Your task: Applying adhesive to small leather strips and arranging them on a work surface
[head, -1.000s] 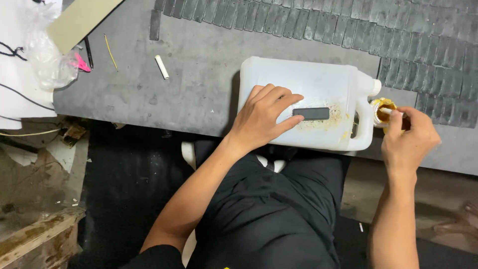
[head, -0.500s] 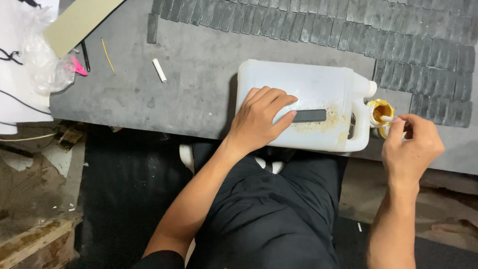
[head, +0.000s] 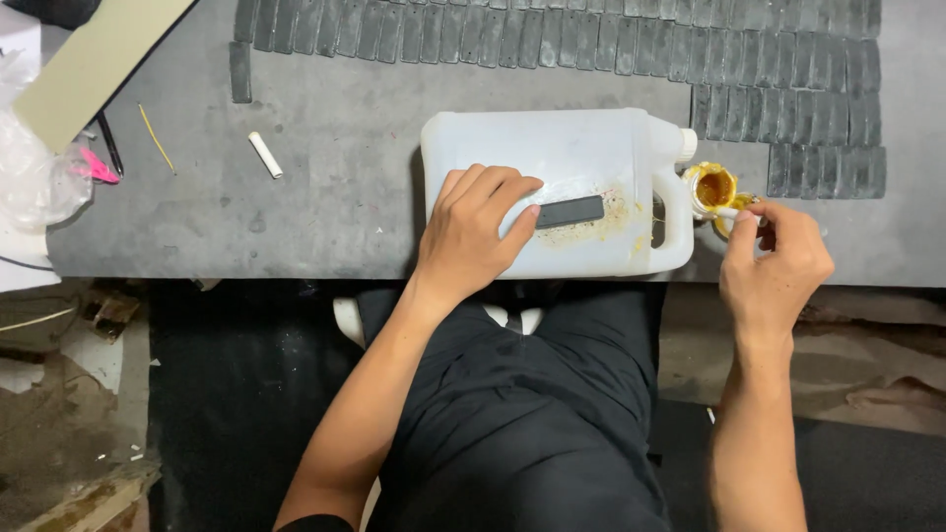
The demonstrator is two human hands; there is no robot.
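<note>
A white plastic jug (head: 581, 148) lies on its side on the grey table (head: 345, 177). On its flat side rests a small dark rectangular strip (head: 570, 211), amid yellow stains. My left hand (head: 473, 232) lies flat on the jug and pins the strip's left end with its fingertips. Just right of the jug's spout stands a small open pot of yellow glue (head: 711, 187). My right hand (head: 774, 266) pinches a thin white stick (head: 727, 212) whose tip reaches into that pot.
Rows of several dark strips (head: 591, 39) line the table's far side. A white stub (head: 264, 155), a yellow wire (head: 155, 138), a pink clip (head: 99, 166), a clear bag (head: 34, 182) and a cardboard sheet (head: 94, 64) lie at left. My black-clad lap is below.
The view has shifted, so everything sits further left and higher in the frame. My right hand's stick stays at the glue pot; my left hand keeps pressing the strip.
</note>
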